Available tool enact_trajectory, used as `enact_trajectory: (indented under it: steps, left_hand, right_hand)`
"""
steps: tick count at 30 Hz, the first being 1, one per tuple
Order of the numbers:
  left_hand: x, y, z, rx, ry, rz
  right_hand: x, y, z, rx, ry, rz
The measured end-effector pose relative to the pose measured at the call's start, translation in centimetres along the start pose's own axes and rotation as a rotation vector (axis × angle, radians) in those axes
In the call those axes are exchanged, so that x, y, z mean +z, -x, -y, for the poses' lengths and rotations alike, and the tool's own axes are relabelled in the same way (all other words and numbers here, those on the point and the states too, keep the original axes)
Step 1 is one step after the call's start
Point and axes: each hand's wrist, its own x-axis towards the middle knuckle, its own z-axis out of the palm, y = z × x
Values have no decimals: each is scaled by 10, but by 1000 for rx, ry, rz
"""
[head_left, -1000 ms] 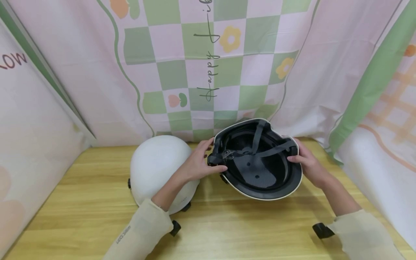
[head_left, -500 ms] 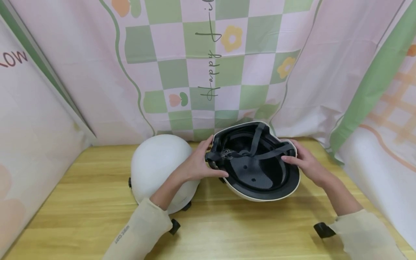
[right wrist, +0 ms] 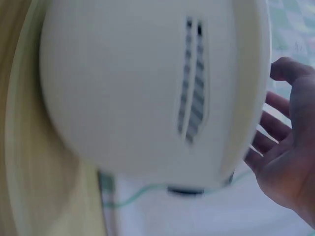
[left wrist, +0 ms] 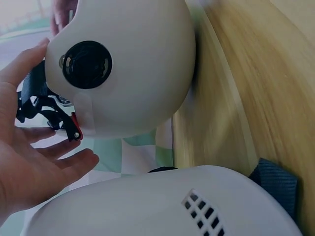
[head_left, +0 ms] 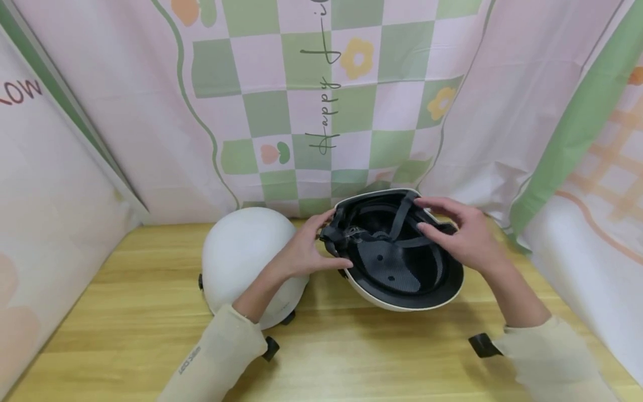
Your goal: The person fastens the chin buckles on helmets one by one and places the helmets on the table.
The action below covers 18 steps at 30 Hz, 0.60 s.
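Two white helmets sat on the tabletop [head_left: 361, 360]: the upturned helmet [head_left: 392, 265], tilted with its black lining showing, lay between the two hands. The left hand [head_left: 307, 252] gripped its left edge by thumb and fingers, while the right hand [head_left: 467, 237] stood unclosed, thumb and fingers parted, at a dark strap [head_left: 400, 216] by the right rim. One other helmet [head_left: 246, 251] rested dome-up beside the left forearm, before a patterned curtain [head_left: 351, 111].
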Motion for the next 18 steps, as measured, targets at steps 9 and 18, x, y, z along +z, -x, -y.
enact_trajectory:
  steps: [9,18]
  left_hand:
    - [0,-1,-1,23,-12,12]
    - [0,-1,0,47,-3,5]
  right_hand:
    - [34,-19,23,-40,3,328]
    - [62,-36,33,-69,56,485]
